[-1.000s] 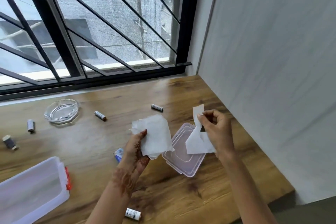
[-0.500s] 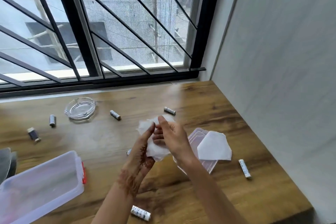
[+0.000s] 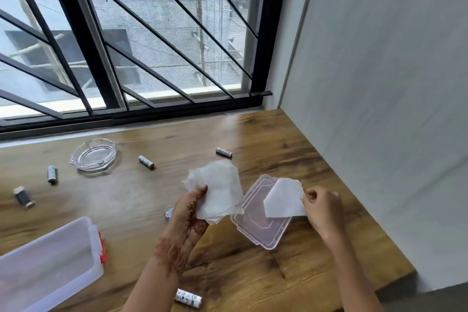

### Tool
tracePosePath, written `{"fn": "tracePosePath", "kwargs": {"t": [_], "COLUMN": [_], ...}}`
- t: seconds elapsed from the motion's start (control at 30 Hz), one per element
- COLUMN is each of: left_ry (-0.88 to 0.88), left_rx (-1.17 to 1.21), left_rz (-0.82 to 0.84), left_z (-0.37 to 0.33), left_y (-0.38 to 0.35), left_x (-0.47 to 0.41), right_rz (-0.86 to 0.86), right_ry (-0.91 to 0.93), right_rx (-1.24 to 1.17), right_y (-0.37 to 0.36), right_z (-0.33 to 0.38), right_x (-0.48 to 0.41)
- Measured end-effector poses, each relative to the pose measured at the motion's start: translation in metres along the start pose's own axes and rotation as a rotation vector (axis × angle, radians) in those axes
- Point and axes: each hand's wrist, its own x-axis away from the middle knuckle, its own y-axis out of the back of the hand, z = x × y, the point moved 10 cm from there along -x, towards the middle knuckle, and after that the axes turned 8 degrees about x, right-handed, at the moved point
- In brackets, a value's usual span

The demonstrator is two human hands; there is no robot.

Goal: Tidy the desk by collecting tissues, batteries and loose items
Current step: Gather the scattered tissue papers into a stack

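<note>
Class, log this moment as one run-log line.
left hand: holds tissue stack | right hand: pinches single tissue over lid | batteries: loose on desk

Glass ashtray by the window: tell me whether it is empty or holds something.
Empty. Through the glass ashtray only the bare wood of the desk shows; the nearest battery lies outside it.

My left hand (image 3: 191,213) carries reddish-brown henna (image 3: 168,253), patterned across its back and on toward six o'clock over the wrist. My right hand (image 3: 323,210) is plain; both forearms (image 3: 354,273) are bare.
</note>
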Motion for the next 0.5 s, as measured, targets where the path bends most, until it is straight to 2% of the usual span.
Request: {"fn": "tracePosePath", "kwargs": {"t": [0.2,0.5], "left_ry": [0.031,-0.003], "left_rx": [-0.013,-0.013], "left_rz": [-0.009,-0.047], "left_z": [0.008,0.005], "left_y": [0.001,0.009], "left_x": [-0.005,0.002], "right_rz": [0.003,-0.075], "right_ry": [-0.032,-0.056], "right_rx": [0.253,0.226], "right_y": [-0.013,-0.016], "right_z": [-0.011,-0.014], "right_x": [0.008,0.009]}}
